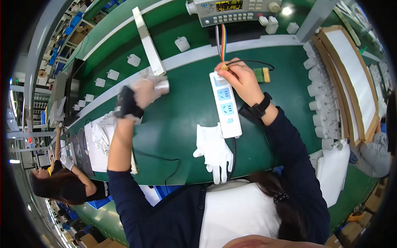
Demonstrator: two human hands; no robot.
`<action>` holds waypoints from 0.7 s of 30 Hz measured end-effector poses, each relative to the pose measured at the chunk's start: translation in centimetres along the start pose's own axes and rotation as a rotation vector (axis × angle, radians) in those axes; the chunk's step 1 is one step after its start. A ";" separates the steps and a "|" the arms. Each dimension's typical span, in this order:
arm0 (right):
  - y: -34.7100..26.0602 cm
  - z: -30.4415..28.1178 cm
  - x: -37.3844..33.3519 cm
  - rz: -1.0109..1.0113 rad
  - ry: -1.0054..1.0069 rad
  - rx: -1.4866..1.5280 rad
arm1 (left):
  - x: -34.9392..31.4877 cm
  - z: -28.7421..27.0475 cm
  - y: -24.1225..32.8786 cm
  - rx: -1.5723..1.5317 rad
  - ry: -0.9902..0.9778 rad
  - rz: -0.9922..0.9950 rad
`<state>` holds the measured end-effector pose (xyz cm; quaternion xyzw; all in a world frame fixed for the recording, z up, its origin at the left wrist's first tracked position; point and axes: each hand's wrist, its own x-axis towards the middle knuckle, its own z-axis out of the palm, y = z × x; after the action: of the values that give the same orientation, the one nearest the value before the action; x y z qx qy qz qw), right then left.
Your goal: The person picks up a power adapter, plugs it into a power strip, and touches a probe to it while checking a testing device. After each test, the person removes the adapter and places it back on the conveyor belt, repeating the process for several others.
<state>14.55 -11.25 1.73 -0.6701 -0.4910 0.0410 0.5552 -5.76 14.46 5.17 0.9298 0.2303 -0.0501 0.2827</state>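
Observation:
My right hand (242, 80) is at the top end of a white power strip (230, 127) with blue sockets. Its thumb and fingers pinch a small yellow connector (224, 67) with a black cable. Just below that, a white charger (220, 77) sits in the strip's top socket, partly covered by my fingers. My left hand (145, 91), smeared by motion, is over the left part of the green bench. A blurred white block (162, 86) is at its fingertips; whether the fingers close on it does not show. A white glove (214, 146) lies beside the strip.
A bench meter (235, 14) stands at the back, with a rainbow ribbon cable (223, 41) hanging down. White chargers (182, 44) are scattered along the back. Many white pieces (317, 89) line the right edge beside cardboard trays (351, 82). Another person (68, 182) works at far left.

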 end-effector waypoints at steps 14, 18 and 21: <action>0.3 0.0 0.0 -0.013 0.026 0.043 | -3.8 9.2 14.7 0.015 0.148 0.593; 0.1 -0.1 0.0 0.004 0.007 0.048 | -3.9 10.6 14.8 0.063 0.175 0.506; 0.0 0.0 -0.1 -0.003 0.008 0.077 | -2.7 10.7 12.6 -0.180 0.182 0.662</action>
<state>14.51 -11.25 1.67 -0.6477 -0.4877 0.0563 0.5826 -2.00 -1.75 3.12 0.9260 -0.0556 0.1477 0.3429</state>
